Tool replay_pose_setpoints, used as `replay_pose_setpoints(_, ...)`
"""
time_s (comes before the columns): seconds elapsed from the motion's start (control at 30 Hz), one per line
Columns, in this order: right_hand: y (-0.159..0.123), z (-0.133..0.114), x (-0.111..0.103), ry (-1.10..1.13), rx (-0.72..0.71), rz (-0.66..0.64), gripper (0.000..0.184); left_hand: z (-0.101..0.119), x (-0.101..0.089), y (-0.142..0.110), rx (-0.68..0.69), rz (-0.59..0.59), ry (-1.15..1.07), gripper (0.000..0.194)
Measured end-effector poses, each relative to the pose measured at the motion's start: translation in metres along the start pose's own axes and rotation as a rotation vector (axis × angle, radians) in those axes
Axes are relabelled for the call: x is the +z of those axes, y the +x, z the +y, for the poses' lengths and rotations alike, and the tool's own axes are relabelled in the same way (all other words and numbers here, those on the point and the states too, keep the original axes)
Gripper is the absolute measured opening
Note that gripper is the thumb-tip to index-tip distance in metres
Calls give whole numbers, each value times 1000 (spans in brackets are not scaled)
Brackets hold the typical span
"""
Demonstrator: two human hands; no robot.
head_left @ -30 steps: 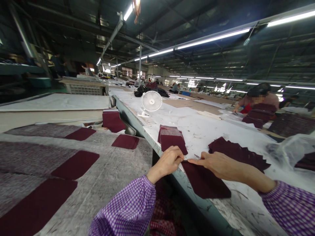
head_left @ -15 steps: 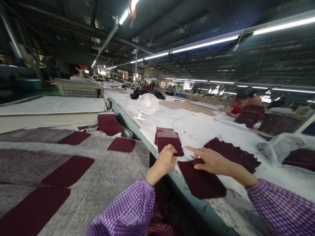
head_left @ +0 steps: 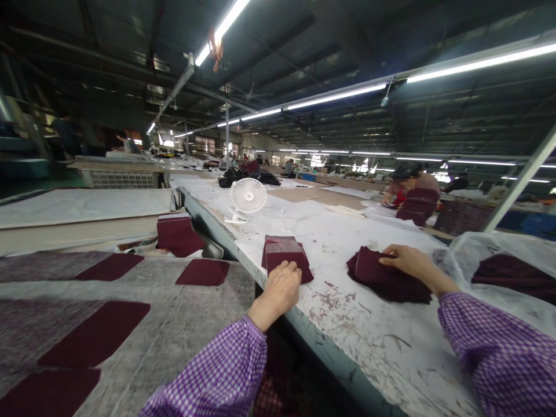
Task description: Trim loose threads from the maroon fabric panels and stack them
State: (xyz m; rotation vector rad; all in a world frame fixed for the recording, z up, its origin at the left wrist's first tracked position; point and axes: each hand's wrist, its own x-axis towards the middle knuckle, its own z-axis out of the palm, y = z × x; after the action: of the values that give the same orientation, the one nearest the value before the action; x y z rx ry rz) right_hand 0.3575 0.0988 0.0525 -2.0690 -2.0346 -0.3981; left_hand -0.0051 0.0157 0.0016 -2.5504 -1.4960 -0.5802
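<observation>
My left hand [head_left: 282, 286] rests at the near edge of a small stack of maroon fabric pieces [head_left: 289, 252], whose back part shows a greyish side. Its fingers are curled inward, and whatever they hold is hidden beneath them. On the right, my right hand [head_left: 406, 262] pinches the maroon fabric piece [head_left: 369, 267] on a second pile, thumb and fingers closed at its upper edge. That piece lies over the pile [head_left: 403, 289], covering most of it.
Dark thread scraps litter the white tabletop [head_left: 347, 341]. A small white fan [head_left: 247, 197] stands farther back. Maroon pieces [head_left: 98, 333] lie on grey cloth [head_left: 174, 330] at left. At right is a clear plastic bag [head_left: 469, 255] with dark cloth; a person [head_left: 408, 185] works beyond.
My right hand has moved right and carried the maroon piece from the table's near edge onto the right-hand pile. My left hand stays by its stack; the view has shifted slightly.
</observation>
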Motion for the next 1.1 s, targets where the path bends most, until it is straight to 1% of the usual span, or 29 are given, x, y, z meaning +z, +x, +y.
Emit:
replay_pose_setpoints(0.07,-5,7,14,-56,60,-17,56,0,1,2,-4,0,15,20)
replay_pose_setpoints(0.13,-10,3,21,-153,32,61,64,-2,2,4,-35,16,-25,21)
replay_pose_setpoints(0.2,-12,-11,19,-226,-68,199,59,-6,4,5,-96,36,-103,19)
replay_pose_setpoints(0.23,-13,-23,14,-213,-147,260,54,-8,5,5,-126,44,-144,19)
replay_pose_setpoints(0.27,-13,-39,8,-150,-245,292,46,-11,6,6,-147,51,-181,18)
replay_pose_setpoints(0.3,-15,-57,2,-52,-346,296,39,-12,7,6,-157,53,-209,18)
replay_pose_setpoints(0.33,-16,-77,-5,73,-472,256,33,-14,8,7,-158,55,-228,18)
replay_pose_setpoints(0.37,-19,-99,-10,196,-602,184,31,-15,8,8,-155,56,-240,18)
replay_pose_setpoints(0.4,-22,-121,-13,300,-697,115,31,-16,9,8,-153,58,-248,19)
replay_pose_setpoints(0.43,-25,-142,-15,363,-773,46,32,-17,9,9,-154,59,-255,20)
replay_pose_setpoints(0.5,-31,-175,-13,398,-845,-71,37,-18,9,10,-162,70,-276,21)
replay_pose_setpoints(0.53,-33,-187,-10,393,-861,-111,40,-19,9,10,-167,78,-292,21)
replay_pose_setpoints(0.6,-36,-200,-4,371,-854,-148,41,-21,9,10,-179,93,-329,20)
replay_pose_setpoints(0.63,-37,-203,-1,363,-843,-150,37,-21,10,10,-187,100,-345,19)
replay_pose_setpoints(0.73,-38,-205,0,361,-819,-149,19,-22,12,9,-190,114,-373,17)
replay_pose_setpoints(0.77,-38,-205,-2,367,-815,-151,15,-21,12,8,-184,143,-376,17)
replay_pose_setpoints(0.8,-38,-205,-3,376,-808,-152,14,-20,12,6,-178,202,-368,17)
replay_pose_setpoints(0.9,-37,-204,-4,414,-758,-151,20,-13,8,-6,-153,477,-274,18)
replay_pose_setpoints(0.93,-36,-204,-3,428,-735,-149,22,-11,6,-11,-132,548,-226,19)
replay_pose_setpoints(0.97,-35,-204,-1,443,-711,-145,24,-9,4,-16,-99,585,-180,20)
replay_pose_setpoints(1.0,-34,-203,1,459,-687,-140,27,-7,2,-21,-62,594,-141,21)
replay_pose_setpoints(1.1,-29,-203,7,513,-610,-113,35,-4,0,-28,17,562,-71,22)
